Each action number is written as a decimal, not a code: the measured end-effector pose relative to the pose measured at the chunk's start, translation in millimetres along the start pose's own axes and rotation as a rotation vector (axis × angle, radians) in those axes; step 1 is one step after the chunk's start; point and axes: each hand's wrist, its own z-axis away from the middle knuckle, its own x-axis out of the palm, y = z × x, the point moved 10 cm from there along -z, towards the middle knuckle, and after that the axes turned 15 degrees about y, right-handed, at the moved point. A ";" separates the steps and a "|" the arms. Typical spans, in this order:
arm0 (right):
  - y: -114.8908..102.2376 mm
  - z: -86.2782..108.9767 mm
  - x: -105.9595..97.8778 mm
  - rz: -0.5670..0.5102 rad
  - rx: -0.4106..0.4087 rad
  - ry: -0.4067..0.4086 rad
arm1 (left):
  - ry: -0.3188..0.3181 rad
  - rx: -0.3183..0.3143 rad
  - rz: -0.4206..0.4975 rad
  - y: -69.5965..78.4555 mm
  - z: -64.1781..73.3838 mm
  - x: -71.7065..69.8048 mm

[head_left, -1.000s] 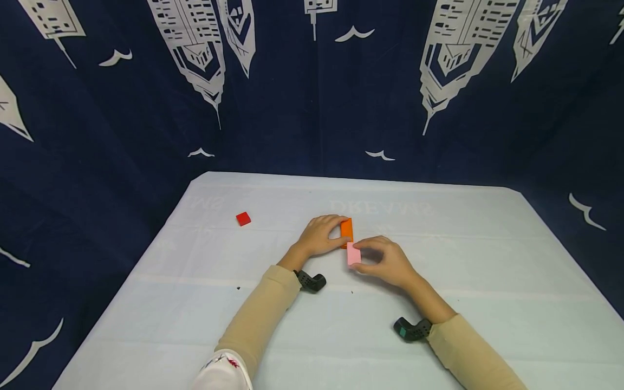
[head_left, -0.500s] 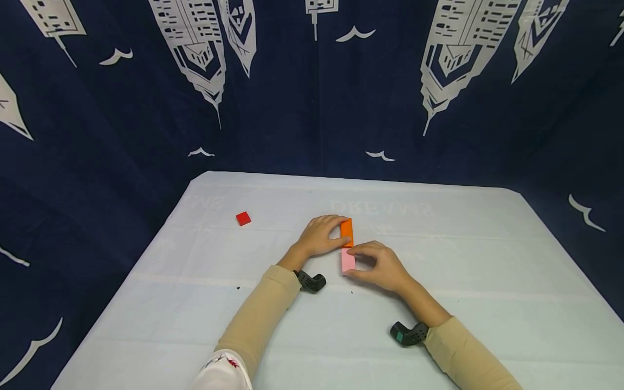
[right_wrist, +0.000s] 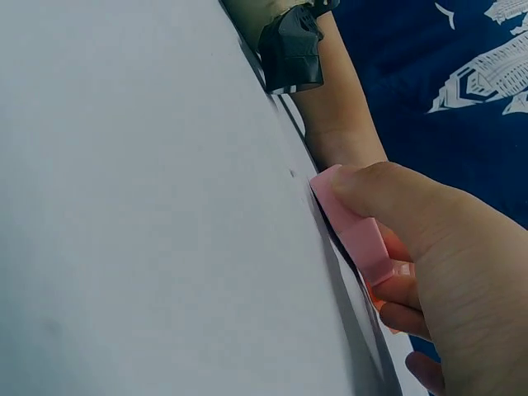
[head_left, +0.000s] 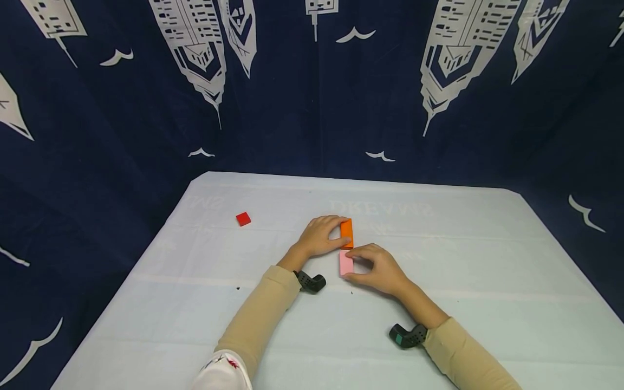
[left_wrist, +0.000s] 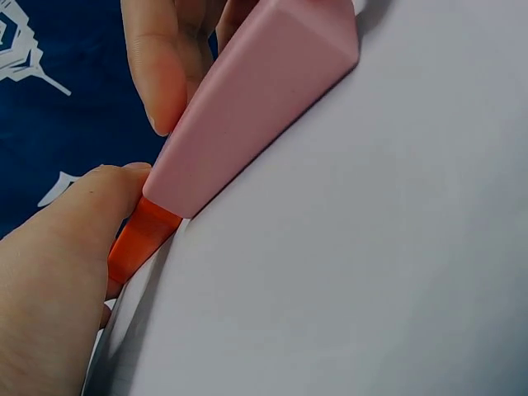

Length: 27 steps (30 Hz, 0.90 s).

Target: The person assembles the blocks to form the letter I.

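Near the middle of the table, my left hand (head_left: 320,235) holds an orange block (head_left: 346,233) between thumb and fingers. Just in front of it lies a pink rectangular block (head_left: 345,263), which my right hand (head_left: 379,268) pinches at its near and far ends. In the left wrist view the pink block (left_wrist: 256,99) lies low on the white surface, its end right at the orange block (left_wrist: 144,238). The right wrist view shows my thumb on one end of the pink block (right_wrist: 353,223), with the orange one mostly hidden behind my fingers.
A small red block (head_left: 243,219) lies at the back left of the white-covered table (head_left: 468,244). Black wrist cameras sit at both cuffs. Behind the table hangs a dark blue curtain (head_left: 312,108) with white building and bird prints.
My right hand has moved left and towards me with the pink block, bringing it in line with the orange block's near end. My left hand has stayed in place.
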 end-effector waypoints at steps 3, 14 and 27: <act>0.7 0.3 0.1 0.012 -0.008 0.006 | -0.001 -0.004 -0.001 -0.8 0.0 1.3; 0.9 -0.8 -0.5 0.041 -0.038 0.038 | -0.002 -0.009 -0.006 -1.5 -0.6 1.8; 10.8 0.7 1.4 0.053 0.049 0.021 | -0.003 -0.017 -0.004 -1.3 0.0 2.8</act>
